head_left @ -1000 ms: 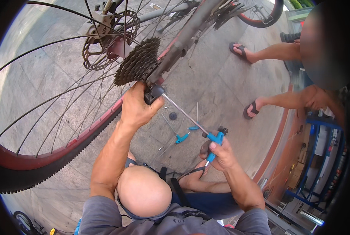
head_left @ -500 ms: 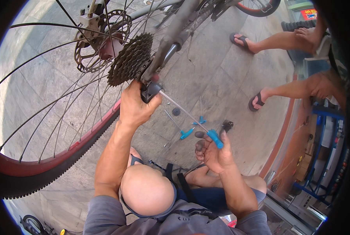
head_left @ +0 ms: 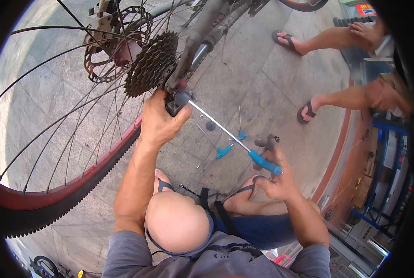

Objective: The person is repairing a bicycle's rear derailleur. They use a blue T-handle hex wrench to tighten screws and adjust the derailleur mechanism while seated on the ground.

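Blue-handled tool (head_left: 264,162) lies across the half-open right hand (head_left: 281,178), though whether the fingers grip it I cannot tell; its shaft reaches the dark part (head_left: 181,98) the left hand (head_left: 159,119) clasps, beside the cassette (head_left: 152,65).

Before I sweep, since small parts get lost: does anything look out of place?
Yes: two blue-handled tools and a small dark disc lie loose on the paving, where they could be kicked. I see no clear spill or damage.

the tool handle (head_left: 265,162) looks plastic, its shaft (head_left: 219,125) glossy metal.
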